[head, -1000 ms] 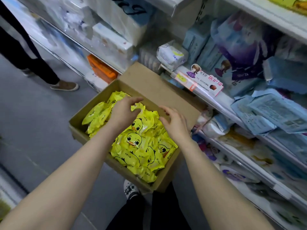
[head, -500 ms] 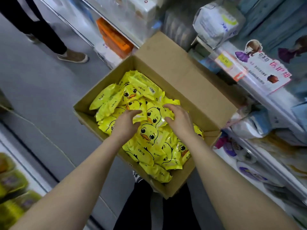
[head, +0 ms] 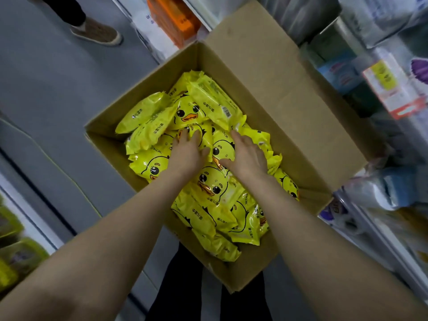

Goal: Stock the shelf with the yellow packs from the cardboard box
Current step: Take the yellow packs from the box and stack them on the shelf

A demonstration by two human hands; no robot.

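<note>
The left grip (head: 187, 154) lies released, fingers flat on the yellow packs (head: 208, 186) heaped in the cardboard box (head: 266, 72). The right grip (head: 245, 158), just beside it, rests likewise, holding none. Slick, loosely piled packs could slip from a two-handed scoop before reaching the shelf (head: 375, 237) rightward.
</note>
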